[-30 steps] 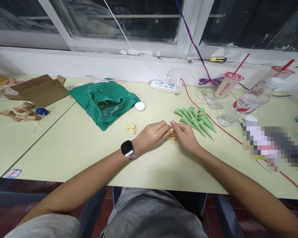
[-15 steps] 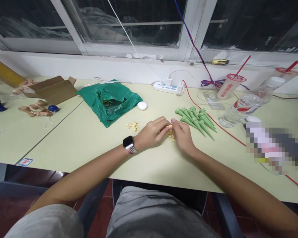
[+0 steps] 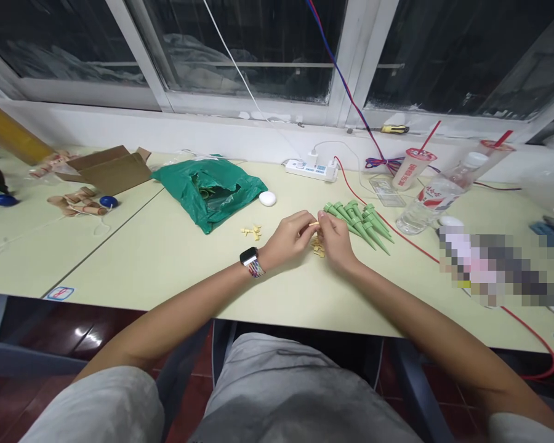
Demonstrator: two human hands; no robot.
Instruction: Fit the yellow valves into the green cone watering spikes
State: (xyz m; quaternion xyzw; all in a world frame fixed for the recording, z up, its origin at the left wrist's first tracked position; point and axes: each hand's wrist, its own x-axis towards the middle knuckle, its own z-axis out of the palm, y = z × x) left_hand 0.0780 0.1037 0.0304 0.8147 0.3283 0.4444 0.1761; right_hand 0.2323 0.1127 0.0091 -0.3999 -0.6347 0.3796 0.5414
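Yellow, slim and plastic-looking, a small piece (image 3: 314, 223) sits between the two hands, its ends mostly hidden. On its left side the left hand (image 3: 287, 240) pinches it between thumb and forefinger; on its right side the thumb and forefinger of the right hand (image 3: 337, 239) close on it, the other fingers curled in. Whether it is one piece or two meeting end to end, I cannot tell.

For a thing this slight, a light pinch with the tips seems best, both ends kept in line so that nothing bends or springs away. Working low over the pale yellow-green tabletop (image 3: 277, 295) should make a dropped piece easy to find.

Just under the right hand lies a loose cluster of small yellow plastic pieces (image 3: 319, 248); a second yellow cluster (image 3: 253, 232) lies left of the left hand. Just right and far of the right hand, a heap of tapered green plastic spikes (image 3: 368, 226) lies close enough that the right knuckles could nudge it, so a tucked-in hand looks wise. Farther left is a crumpled green plastic bag (image 3: 242, 189), torn open.
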